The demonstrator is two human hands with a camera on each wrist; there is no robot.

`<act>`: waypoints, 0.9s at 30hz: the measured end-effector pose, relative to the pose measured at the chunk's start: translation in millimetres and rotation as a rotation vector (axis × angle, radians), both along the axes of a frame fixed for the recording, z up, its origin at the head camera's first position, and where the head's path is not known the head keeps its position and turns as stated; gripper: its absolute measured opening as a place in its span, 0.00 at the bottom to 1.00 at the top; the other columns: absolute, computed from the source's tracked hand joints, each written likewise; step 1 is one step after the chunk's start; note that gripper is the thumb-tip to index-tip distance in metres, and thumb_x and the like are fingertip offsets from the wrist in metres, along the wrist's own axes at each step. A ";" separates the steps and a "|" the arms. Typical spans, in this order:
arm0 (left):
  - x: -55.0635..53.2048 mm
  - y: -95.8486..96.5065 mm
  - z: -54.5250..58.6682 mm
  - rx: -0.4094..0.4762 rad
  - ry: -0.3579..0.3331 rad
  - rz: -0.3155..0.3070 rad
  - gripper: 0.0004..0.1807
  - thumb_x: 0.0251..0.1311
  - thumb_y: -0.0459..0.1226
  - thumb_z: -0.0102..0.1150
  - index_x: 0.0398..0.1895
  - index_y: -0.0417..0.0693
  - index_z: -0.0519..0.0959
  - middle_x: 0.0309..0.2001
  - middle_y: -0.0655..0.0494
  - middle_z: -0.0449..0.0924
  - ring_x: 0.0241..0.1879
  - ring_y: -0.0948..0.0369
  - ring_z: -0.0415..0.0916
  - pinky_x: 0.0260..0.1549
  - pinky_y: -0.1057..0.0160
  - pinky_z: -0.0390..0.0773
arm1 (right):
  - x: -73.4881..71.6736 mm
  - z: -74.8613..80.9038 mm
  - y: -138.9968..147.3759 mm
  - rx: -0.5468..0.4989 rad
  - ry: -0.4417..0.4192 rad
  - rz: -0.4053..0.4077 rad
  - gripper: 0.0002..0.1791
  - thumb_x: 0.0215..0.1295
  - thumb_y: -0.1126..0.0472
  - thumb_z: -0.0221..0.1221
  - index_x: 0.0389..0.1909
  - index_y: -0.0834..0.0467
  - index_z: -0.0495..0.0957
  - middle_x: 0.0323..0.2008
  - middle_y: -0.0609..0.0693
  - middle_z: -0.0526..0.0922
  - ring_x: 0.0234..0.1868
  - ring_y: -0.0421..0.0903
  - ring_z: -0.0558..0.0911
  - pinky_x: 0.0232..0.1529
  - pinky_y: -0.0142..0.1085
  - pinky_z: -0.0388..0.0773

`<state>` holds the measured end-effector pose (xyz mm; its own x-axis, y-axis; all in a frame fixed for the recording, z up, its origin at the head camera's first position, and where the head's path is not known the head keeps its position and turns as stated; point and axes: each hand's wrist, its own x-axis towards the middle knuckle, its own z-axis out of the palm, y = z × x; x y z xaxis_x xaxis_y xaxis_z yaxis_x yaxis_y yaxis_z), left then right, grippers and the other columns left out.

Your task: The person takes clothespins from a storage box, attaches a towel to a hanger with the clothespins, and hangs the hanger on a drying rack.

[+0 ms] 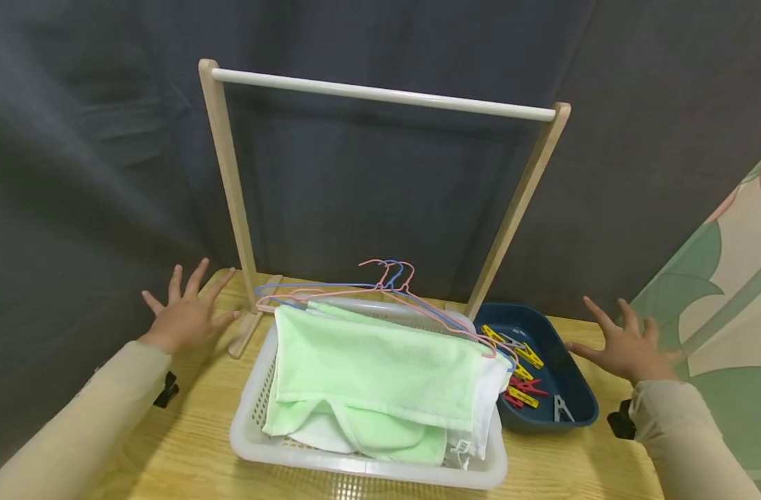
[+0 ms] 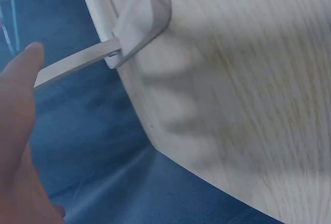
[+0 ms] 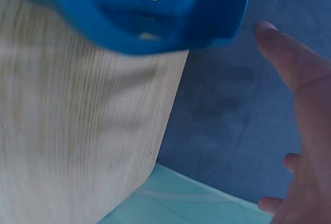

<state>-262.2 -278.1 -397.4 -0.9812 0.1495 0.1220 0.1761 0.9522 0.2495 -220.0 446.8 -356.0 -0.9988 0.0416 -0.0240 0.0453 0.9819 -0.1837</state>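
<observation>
My left hand [image 1: 183, 318] is spread over the left side of the table, fingers apart and holding nothing, near the foot of the wooden rack [image 1: 235, 187]. On the other side my right hand [image 1: 630, 347] is likewise spread and holds nothing, just right of a dark blue bin [image 1: 580, 389] with yellow, red and grey clothespins [image 1: 523, 397]. Between the hands stands a white plastic basket [image 1: 246, 444]. Light green towels [image 1: 374, 368] and a white cloth [image 1: 488, 389] lie in it. Pink and blue hangers [image 1: 393, 288] rest across its back edge, their hooks pointing up.
The rack's white rod [image 1: 380, 92] spans above and behind the basket. A dark curtain [image 1: 380, 201] hangs behind the wooden table [image 1: 187, 430]. At the right is a floral-patterned panel [image 1: 730, 305]. The bin's rim touches the hanger ends in the head view.
</observation>
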 end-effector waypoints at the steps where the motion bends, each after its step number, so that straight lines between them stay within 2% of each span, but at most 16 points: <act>1: 1.6 -0.3 0.8 0.003 0.024 -0.011 0.45 0.70 0.62 0.52 0.82 0.66 0.43 0.80 0.41 0.24 0.73 0.26 0.18 0.46 0.14 0.20 | -0.3 -0.2 -1.4 0.000 0.007 0.019 0.58 0.65 0.26 0.54 0.81 0.47 0.31 0.73 0.77 0.23 0.64 0.92 0.31 0.42 0.89 0.32; 5: 8.1 1.5 4.2 0.022 0.139 -0.068 0.39 0.72 0.58 0.53 0.81 0.63 0.52 0.80 0.40 0.32 0.74 0.26 0.28 0.49 0.11 0.31 | -0.6 -0.8 -7.6 -0.015 0.043 0.056 0.54 0.70 0.32 0.54 0.82 0.50 0.35 0.73 0.79 0.25 0.64 0.91 0.31 0.44 0.89 0.40; 8: 12.1 7.1 7.2 0.036 0.218 -0.116 0.35 0.72 0.55 0.55 0.77 0.57 0.59 0.79 0.38 0.41 0.73 0.27 0.37 0.54 0.14 0.42 | -0.6 -1.1 -13.5 -0.018 0.084 0.063 0.50 0.71 0.33 0.53 0.82 0.51 0.40 0.74 0.78 0.28 0.64 0.92 0.35 0.42 0.88 0.46; 14: 19.8 25.5 14.7 0.009 0.351 -0.242 0.30 0.70 0.47 0.61 0.70 0.46 0.68 0.73 0.36 0.55 0.70 0.32 0.52 0.61 0.27 0.56 | -0.5 -4.5 -29.4 -0.001 0.177 0.162 0.41 0.74 0.40 0.55 0.74 0.65 0.59 0.71 0.81 0.45 0.63 0.90 0.50 0.57 0.80 0.49; 19: 18.3 40.4 18.8 -0.013 0.448 -0.336 0.26 0.68 0.41 0.63 0.66 0.43 0.71 0.69 0.36 0.64 0.67 0.37 0.61 0.58 0.31 0.65 | 0.9 -2.9 -47.6 -0.037 0.192 0.216 0.36 0.74 0.44 0.58 0.66 0.69 0.67 0.66 0.79 0.56 0.62 0.84 0.59 0.57 0.76 0.56; 23: 12.8 48.9 24.0 -0.016 0.503 -0.439 0.24 0.68 0.32 0.61 0.65 0.40 0.71 0.63 0.37 0.70 0.62 0.39 0.67 0.57 0.37 0.69 | 0.2 -4.1 -59.6 -0.046 0.211 0.257 0.32 0.72 0.47 0.62 0.62 0.70 0.72 0.60 0.76 0.65 0.58 0.77 0.68 0.57 0.72 0.64; 25: 10.0 53.0 27.4 0.000 0.501 -0.488 0.22 0.68 0.28 0.59 0.64 0.38 0.72 0.61 0.37 0.72 0.60 0.40 0.69 0.57 0.40 0.70 | -1.0 -5.4 -65.2 -0.031 0.213 0.273 0.30 0.70 0.50 0.64 0.59 0.71 0.74 0.58 0.75 0.67 0.55 0.74 0.72 0.55 0.69 0.68; 27: 8.2 56.9 31.0 0.012 0.470 -0.516 0.20 0.68 0.27 0.58 0.63 0.36 0.72 0.59 0.37 0.73 0.59 0.41 0.70 0.56 0.41 0.72 | -2.3 -6.5 -70.6 -0.017 0.207 0.291 0.28 0.68 0.53 0.66 0.57 0.71 0.76 0.56 0.75 0.69 0.52 0.73 0.75 0.53 0.68 0.71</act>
